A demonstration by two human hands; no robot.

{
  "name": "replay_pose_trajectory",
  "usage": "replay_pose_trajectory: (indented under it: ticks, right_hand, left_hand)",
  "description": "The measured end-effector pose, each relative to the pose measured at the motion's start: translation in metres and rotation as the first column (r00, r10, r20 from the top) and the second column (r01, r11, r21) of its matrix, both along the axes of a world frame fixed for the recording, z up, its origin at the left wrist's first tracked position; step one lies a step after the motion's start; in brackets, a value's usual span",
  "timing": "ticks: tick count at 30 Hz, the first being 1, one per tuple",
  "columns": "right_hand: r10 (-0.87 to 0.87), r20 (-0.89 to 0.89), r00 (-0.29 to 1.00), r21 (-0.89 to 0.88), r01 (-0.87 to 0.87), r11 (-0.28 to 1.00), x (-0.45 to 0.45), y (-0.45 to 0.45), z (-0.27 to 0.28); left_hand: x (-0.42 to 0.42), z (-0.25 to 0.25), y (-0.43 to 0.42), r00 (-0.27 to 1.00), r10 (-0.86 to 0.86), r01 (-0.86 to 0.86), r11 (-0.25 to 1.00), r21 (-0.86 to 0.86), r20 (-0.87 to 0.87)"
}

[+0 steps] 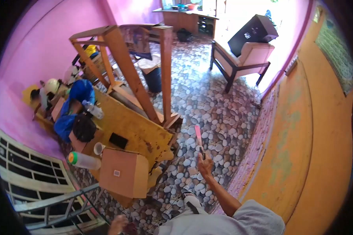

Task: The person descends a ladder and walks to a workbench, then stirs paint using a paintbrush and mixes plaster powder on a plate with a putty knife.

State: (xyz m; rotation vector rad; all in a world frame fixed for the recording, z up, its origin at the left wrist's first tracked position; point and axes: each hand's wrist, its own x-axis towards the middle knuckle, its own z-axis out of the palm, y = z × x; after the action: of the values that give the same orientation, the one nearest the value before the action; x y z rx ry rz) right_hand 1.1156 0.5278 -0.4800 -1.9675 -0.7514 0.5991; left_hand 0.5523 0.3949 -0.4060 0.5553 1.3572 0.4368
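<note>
- Fingers (202, 159) of the right hand (205, 167), right of the frame's lower centre, close round the dark handle of a pink-tipped tool (198, 138), perhaps a brush or scraper; its tip points up the frame.
- With the tool gripped at one end, a loose hold could let it twist or drop onto the pebble-patterned floor (211, 113).
- Blurred at the bottom edge, left of centre, the left hand (119, 225) shows too little to tell whether its fingers are spread or pressed together, or whether they touch anything.
- Up and right of that hand, a cardboard box (117, 170) rests at the near end of the yellow bench (143, 135); a careless sweep of the left arm could knock it off.
- Beside the box, at left, are a bottle (84, 160) and a white cup (99, 148); a shove to the box could topple the cup.
- At upper centre, a tall wooden frame (131, 74) could tip if bumped, its footing being partly hidden.
- Right of the frame, the orange wall (290, 149) could get smeared by a wide swing, should the pink be wet paint.
</note>
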Motion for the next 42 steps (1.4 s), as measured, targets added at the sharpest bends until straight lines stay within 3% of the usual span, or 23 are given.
replay_pose_trajectory:
  ticks: [1, 3, 4, 6, 9, 10, 14, 18, 21, 24, 27, 28, 29, 31, 33, 35, 37, 39, 42]
  right_hand:
    - [-0.027, 0.052, 0.998, -0.01, 0.028, 1.0, 0.022, -0.009, -0.009]
    - [-0.1, 0.1, 0.99, -0.002, 0.101, 0.995, 0.054, -0.028, 0.022]
    - [-0.112, 0.108, 0.988, -0.009, 0.114, 0.993, 0.069, -0.036, 0.024]
    - [-0.288, 0.181, 0.94, 0.107, 0.272, 0.956, 0.092, -0.048, 0.024]
    - [-0.318, 0.213, 0.924, 0.072, 0.31, 0.948, 0.123, -0.066, 0.013]
    - [-0.343, 0.175, 0.923, 0.159, 0.318, 0.935, 0.128, -0.066, 0.017]
    - [-0.368, 0.157, 0.917, 0.113, 0.353, 0.929, 0.14, -0.063, 0.033]
    - [-0.347, 0.191, 0.918, 0.08, 0.338, 0.938, 0.166, -0.04, 0.007]
    - [-0.363, 0.208, 0.908, 0.101, 0.35, 0.931, 0.193, 0.002, -0.003]
    - [-0.262, 0.234, 0.936, 0.099, 0.245, 0.965, 0.22, 0.055, 0.005]
    - [-0.24, 0.181, 0.954, 0.081, 0.229, 0.97, 0.254, 0.12, 0.025]
    - [-0.238, 0.183, 0.954, 0.107, 0.221, 0.969, 0.273, 0.139, 0.007]
    - [-0.229, 0.196, 0.954, 0.104, 0.212, 0.972, 0.289, 0.158, 0.014]
    - [-0.232, 0.052, 0.971, 0.095, 0.226, 0.969, 0.307, 0.197, 0.027]
    - [-0.224, 0.049, 0.973, 0.142, 0.215, 0.966, 0.324, 0.231, 0.046]
    - [-0.2, 0.163, 0.966, 0.072, 0.191, 0.979, 0.343, 0.264, 0.063]
    - [-0.229, 0.161, 0.96, 0.052, 0.223, 0.973, 0.367, 0.298, 0.053]
    - [-0.212, 0.016, 0.977, 0.08, 0.211, 0.974, 0.396, 0.333, 0.036]
    - [-0.173, 0.013, 0.985, 0.059, 0.172, 0.983, 0.436, 0.401, 0.044]
  left_hand:
    - [-0.013, -0.054, -0.01, 0.997, -0.064, 0.07, 0.971, -0.23, 0.032]
    - [0.043, -0.072, -0.031, 0.923, -0.102, -0.08, 0.892, -0.444, -0.372]
    - [0.063, -0.093, -0.025, 0.892, -0.097, -0.115, 0.896, -0.429, -0.441]
    - [0.099, -0.122, 0.004, 0.904, -0.074, -0.066, 0.949, -0.309, -0.421]
    - [0.131, -0.148, 0.033, 0.925, -0.062, -0.025, 0.974, -0.224, -0.376]
    - [0.139, -0.153, 0.039, 0.929, -0.064, -0.014, 0.978, -0.209, -0.363]
    - [0.164, -0.173, 0.047, 0.94, -0.086, 0.013, 0.976, -0.216, -0.331]
    - [0.191, -0.196, 0.068, 0.938, -0.132, 0.041, 0.961, -0.274, -0.321]
    - [0.218, -0.221, 0.101, 0.936, -0.162, 0.058, 0.947, -0.316, -0.313]
    - [0.254, -0.248, 0.148, 0.931, -0.199, 0.083, 0.932, -0.354, -0.307]
    - [0.295, -0.266, 0.217, 0.931, -0.216, 0.113, 0.938, -0.329, -0.295]
    - [0.311, -0.269, 0.243, 0.932, -0.216, 0.122, 0.943, -0.309, -0.291]
    - [0.324, -0.27, 0.269, 0.935, -0.208, 0.123, 0.951, -0.285, -0.289]
    - [0.356, -0.265, 0.324, 0.94, -0.198, 0.137, 0.965, -0.225, -0.277]
    - [0.389, -0.257, 0.376, 0.946, -0.19, 0.149, 0.974, -0.168, -0.263]
    - [0.422, -0.247, 0.429, 0.951, -0.182, 0.159, 0.981, -0.112, -0.248]
    - [0.457, -0.243, 0.479, 0.953, -0.186, 0.173, 0.982, -0.075, -0.24]
    - [0.494, -0.244, 0.525, 0.954, -0.186, 0.179, 0.982, -0.051, -0.236]
    - [0.548, -0.253, 0.592, 0.953, -0.188, 0.182, 0.982, -0.047, -0.24]
